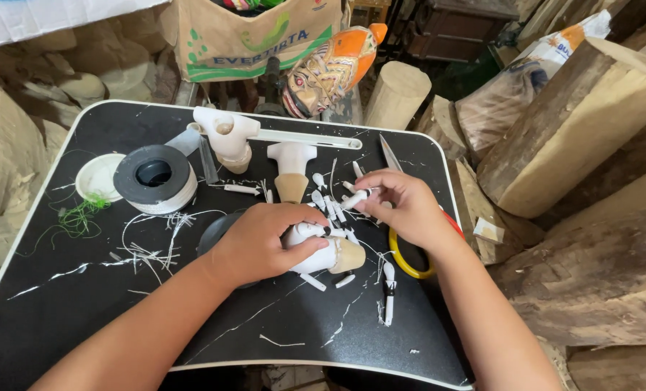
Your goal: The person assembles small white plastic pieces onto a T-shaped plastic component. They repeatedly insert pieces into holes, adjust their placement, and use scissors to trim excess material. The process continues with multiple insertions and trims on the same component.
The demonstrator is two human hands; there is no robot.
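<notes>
Black tabletop [84, 304]: left hand [254, 242] clasps white figure [330, 253] lying sideways, base rightward; right hand [403, 206] pinches peg [354, 199].

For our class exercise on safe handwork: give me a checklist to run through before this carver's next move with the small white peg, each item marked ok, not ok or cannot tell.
1. Left hand has a firm grip on the white carved puppet piece: ok.
2. Right hand pinches one small white peg in its fingertips: ok.
3. Hole for the peg visible on the piece: cannot tell, the hand covers it.
4. Spare pegs lie close by on the black tray table: ok.
5. Knife blade lies apart from both hands: ok.
6. Shavings off the work surface: not ok.
</notes>
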